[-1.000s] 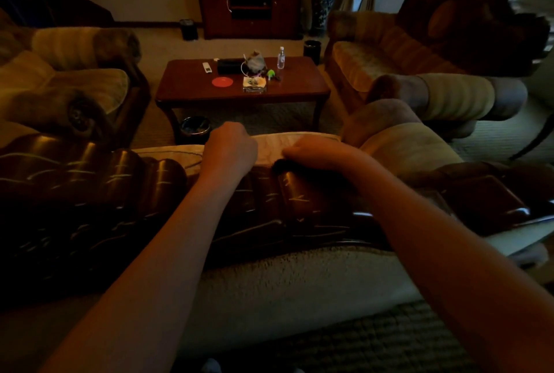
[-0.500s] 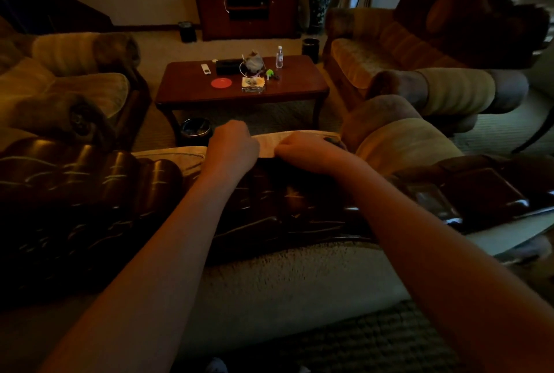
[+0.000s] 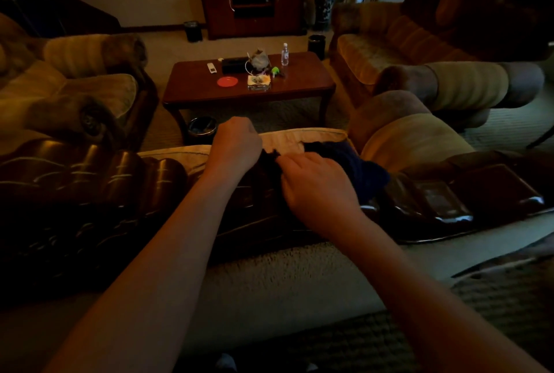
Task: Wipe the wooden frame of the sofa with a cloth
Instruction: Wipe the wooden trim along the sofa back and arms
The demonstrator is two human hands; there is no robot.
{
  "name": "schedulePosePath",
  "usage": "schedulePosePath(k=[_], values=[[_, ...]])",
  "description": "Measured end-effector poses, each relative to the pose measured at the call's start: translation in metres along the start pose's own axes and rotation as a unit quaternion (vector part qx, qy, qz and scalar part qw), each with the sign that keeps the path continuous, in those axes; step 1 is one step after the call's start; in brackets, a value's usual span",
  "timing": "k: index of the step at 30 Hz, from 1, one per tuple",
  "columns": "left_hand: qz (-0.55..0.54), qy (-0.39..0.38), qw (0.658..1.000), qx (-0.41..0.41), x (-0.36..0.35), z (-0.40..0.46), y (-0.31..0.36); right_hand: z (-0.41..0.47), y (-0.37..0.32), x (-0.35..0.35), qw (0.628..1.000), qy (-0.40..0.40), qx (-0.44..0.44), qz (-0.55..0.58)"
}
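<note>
I stand behind a sofa whose carved, glossy dark wooden frame runs along the top of its back. A dark blue cloth lies bunched on the frame near the middle. My right hand lies on the cloth's left part, fingers curled into its edge. My left hand is fisted just left of it at the frame's front edge, apparently gripping the cloth's dark end. The cloth's far side hangs toward the pale seat cushion.
A wooden coffee table with a bottle, a red coaster and small items stands beyond the sofa. Armchairs sit left and right. A small bin is by the table leg. A cabinet and a vase are at the far wall.
My right hand drew back toward me and slid left, uncovering the blue cloth that now shows to its right. My left hand stayed near the frame's front edge.
</note>
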State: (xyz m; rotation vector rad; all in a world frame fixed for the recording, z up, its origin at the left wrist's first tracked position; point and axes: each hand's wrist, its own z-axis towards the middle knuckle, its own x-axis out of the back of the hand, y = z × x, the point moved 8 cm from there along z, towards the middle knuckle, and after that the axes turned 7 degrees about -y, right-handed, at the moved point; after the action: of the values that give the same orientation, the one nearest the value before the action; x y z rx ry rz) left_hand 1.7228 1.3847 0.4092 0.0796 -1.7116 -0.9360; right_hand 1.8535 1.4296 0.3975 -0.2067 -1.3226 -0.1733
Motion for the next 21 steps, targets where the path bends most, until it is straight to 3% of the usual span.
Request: schedulePosePath(k=[3,7,9,11,14,16,18,21], values=[[-0.062,0.004,0.998,0.0,0.002,0.0,-0.003,-0.013,0.022,0.007,0.996,0.005,-0.008,0.087],[-0.047,-0.007,0.999,-0.01,-0.002,0.002,0.002,0.048,0.041,-0.03,0.962,-0.222,-0.11,0.118],[-0.012,-0.016,1.0,-0.013,-0.003,0.003,0.005,0.073,0.029,-0.039,0.949,-0.283,-0.113,0.083],[-0.006,-0.016,1.0,-0.013,-0.003,0.003,0.005,0.074,0.018,-0.039,0.956,-0.274,-0.093,0.056],[-0.054,-0.003,0.999,-0.008,-0.001,0.004,-0.001,0.026,0.014,-0.015,0.993,-0.085,-0.01,0.083],[-0.074,0.001,0.997,-0.006,-0.001,0.004,-0.003,-0.005,0.026,0.001,0.989,-0.017,0.027,0.142],[-0.075,-0.009,0.997,-0.006,-0.003,0.003,-0.002,-0.004,0.061,-0.005,0.979,-0.056,-0.037,0.19],[-0.058,-0.022,0.998,0.0,-0.006,0.005,0.002,0.027,0.101,-0.032,0.946,-0.223,-0.159,0.176]])
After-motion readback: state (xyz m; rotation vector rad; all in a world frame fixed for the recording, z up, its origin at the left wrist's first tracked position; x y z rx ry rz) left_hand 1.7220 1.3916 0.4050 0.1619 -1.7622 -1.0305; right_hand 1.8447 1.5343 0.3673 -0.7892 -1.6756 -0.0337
